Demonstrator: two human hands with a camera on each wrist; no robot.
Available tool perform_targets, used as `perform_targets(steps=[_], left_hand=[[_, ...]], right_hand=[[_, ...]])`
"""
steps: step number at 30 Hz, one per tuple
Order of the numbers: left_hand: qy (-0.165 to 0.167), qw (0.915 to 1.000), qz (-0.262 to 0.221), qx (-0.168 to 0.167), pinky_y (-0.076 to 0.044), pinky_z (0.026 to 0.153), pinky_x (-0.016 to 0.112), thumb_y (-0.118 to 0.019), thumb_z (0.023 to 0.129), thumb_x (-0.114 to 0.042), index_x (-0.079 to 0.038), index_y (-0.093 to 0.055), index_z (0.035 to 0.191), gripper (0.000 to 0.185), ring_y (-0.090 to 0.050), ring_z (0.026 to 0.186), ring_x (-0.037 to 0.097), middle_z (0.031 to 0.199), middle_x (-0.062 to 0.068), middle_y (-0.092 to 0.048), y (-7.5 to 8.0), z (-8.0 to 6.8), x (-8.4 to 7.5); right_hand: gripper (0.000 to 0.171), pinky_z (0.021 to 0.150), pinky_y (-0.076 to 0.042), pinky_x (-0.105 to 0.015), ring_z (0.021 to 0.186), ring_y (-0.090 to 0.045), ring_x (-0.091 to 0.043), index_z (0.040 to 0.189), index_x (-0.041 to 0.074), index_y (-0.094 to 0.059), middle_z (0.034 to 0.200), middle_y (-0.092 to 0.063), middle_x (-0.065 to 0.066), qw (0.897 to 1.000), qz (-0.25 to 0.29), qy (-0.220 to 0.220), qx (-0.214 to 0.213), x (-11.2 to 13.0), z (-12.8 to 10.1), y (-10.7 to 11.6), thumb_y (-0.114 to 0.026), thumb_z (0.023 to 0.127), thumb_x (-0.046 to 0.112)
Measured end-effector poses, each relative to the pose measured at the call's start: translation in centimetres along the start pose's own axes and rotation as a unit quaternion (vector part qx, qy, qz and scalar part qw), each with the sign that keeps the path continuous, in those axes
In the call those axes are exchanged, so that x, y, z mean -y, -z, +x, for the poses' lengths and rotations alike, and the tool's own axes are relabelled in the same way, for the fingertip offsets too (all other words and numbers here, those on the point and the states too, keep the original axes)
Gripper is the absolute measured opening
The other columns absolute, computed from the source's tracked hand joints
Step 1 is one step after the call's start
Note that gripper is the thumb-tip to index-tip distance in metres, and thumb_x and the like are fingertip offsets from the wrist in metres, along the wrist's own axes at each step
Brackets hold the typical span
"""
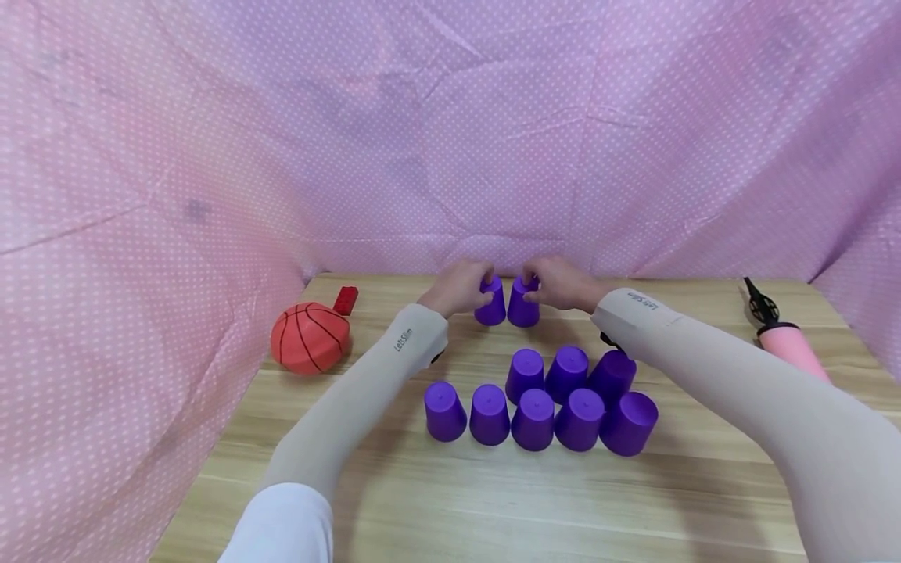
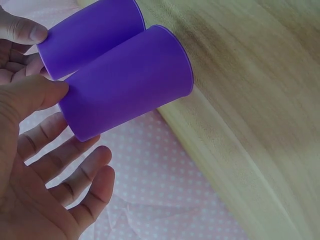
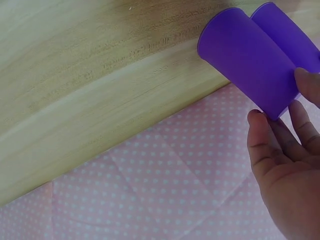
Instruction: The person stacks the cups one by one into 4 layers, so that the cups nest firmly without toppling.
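At the far side of the table, my left hand [image 1: 461, 287] pinches an upside-down purple cup [image 1: 491, 303] near its closed end, thumb on one side and fingertips on the other. Beside it my right hand [image 1: 561, 283] holds a second upside-down purple cup [image 1: 524, 306] in the same way. The left wrist view shows the left cup [image 2: 130, 82] overlapping the other, with the left ring and little fingers off it. In the right wrist view, thumb and fingertips sit around the base of the right cup [image 3: 250, 62].
Nearer on the wooden table [image 1: 479, 500], several upside-down purple cups stand in a front row [image 1: 533, 422], with three more [image 1: 567, 374] behind. A basketball-patterned red ball [image 1: 310, 338] and red block [image 1: 346, 300] lie left; a pink hand pump [image 1: 794, 348] lies right. Pink dotted cloth [image 1: 450, 156] surrounds the table.
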State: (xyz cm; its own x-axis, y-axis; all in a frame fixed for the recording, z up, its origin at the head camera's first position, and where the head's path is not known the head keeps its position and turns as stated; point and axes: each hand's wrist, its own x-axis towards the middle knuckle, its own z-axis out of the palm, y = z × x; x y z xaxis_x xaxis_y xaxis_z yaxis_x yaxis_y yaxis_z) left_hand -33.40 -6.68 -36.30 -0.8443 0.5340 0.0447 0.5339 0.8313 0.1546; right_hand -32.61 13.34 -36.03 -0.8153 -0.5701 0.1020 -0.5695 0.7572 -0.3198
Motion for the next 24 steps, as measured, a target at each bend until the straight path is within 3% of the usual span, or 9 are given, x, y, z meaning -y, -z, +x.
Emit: perform_targets(steps=[7, 12, 16, 18, 21, 24], left_hand=[[-0.004, 1.0, -0.008, 0.0, -0.038, 0.069, 0.026, -0.064, 0.075, -0.028, -0.016, -0.053, 0.094, 0.025, -0.046, 0.08, 0.011, 0.088, -0.002, -0.054, 0.2, -0.6, 0.0], [-0.022, 0.9993, 0.03, -0.007, -0.036, 0.08, 0.029, -0.062, 0.076, -0.034, -0.017, -0.053, 0.104, 0.034, -0.043, 0.094, 0.014, 0.103, -0.001, -0.05, 0.7, -1.8, -0.4], [-0.065, 0.995, 0.075, -0.01, -0.034, 0.085, 0.034, -0.059, 0.076, -0.042, -0.02, -0.051, 0.111, 0.042, -0.042, 0.101, 0.016, 0.109, -0.004, -0.05, 1.8, -3.3, -1.7], [-0.093, 0.992, 0.084, -0.011, -0.034, 0.083, 0.035, -0.059, 0.075, -0.043, -0.022, -0.053, 0.107, 0.038, -0.042, 0.1, 0.016, 0.106, -0.005, -0.05, 2.3, -4.2, -2.5], [-0.141, 0.9867, 0.081, -0.007, -0.035, 0.081, 0.036, -0.06, 0.074, -0.042, -0.022, -0.055, 0.099, 0.032, -0.041, 0.098, 0.017, 0.104, -0.004, -0.05, 3.1, -5.5, -3.8], [-0.192, 0.9784, 0.077, 0.008, -0.035, 0.078, 0.032, -0.062, 0.073, -0.041, -0.022, -0.056, 0.097, 0.031, -0.041, 0.092, 0.016, 0.1, -0.005, -0.052, 3.7, -6.5, -5.1]], right_hand=[[0.026, 0.067, -0.041, -0.034, 0.076, -0.052, -0.021, 0.088, 0.005, -0.056, 0.082, -0.057, -0.007, 1.0, 0.013, 0.024, 0.008, 0.4, -0.5, 0.5, -0.07, 0.069, 0.016], [0.027, 0.071, -0.041, -0.036, 0.081, -0.053, -0.022, 0.089, 0.005, -0.056, 0.083, -0.058, -0.005, 0.997, 0.011, 0.067, -0.021, 0.5, -2.1, 1.2, -0.07, 0.069, 0.016], [0.031, 0.072, -0.041, -0.035, 0.082, -0.052, -0.02, 0.095, 0.007, -0.056, 0.087, -0.058, -0.004, 0.992, 0.0, 0.115, -0.056, 0.8, -4.1, 2.3, -0.07, 0.069, 0.016], [0.04, 0.071, -0.04, -0.034, 0.084, -0.052, -0.019, 0.104, 0.009, -0.055, 0.093, -0.056, -0.003, 0.987, -0.003, 0.144, -0.07, 1.2, -5.2, 2.9, -0.071, 0.069, 0.016], [0.039, 0.066, -0.04, -0.031, 0.079, -0.049, -0.015, 0.103, 0.012, -0.055, 0.094, -0.054, 0.0, 0.98, -0.018, 0.176, -0.089, 1.9, -7.1, 3.5, -0.071, 0.068, 0.02], [0.032, 0.066, -0.041, -0.03, 0.078, -0.05, -0.013, 0.095, 0.014, -0.056, 0.092, -0.054, 0.002, 0.98, -0.027, 0.178, -0.085, 2.6, -9.0, 3.4, -0.07, 0.069, 0.024]])
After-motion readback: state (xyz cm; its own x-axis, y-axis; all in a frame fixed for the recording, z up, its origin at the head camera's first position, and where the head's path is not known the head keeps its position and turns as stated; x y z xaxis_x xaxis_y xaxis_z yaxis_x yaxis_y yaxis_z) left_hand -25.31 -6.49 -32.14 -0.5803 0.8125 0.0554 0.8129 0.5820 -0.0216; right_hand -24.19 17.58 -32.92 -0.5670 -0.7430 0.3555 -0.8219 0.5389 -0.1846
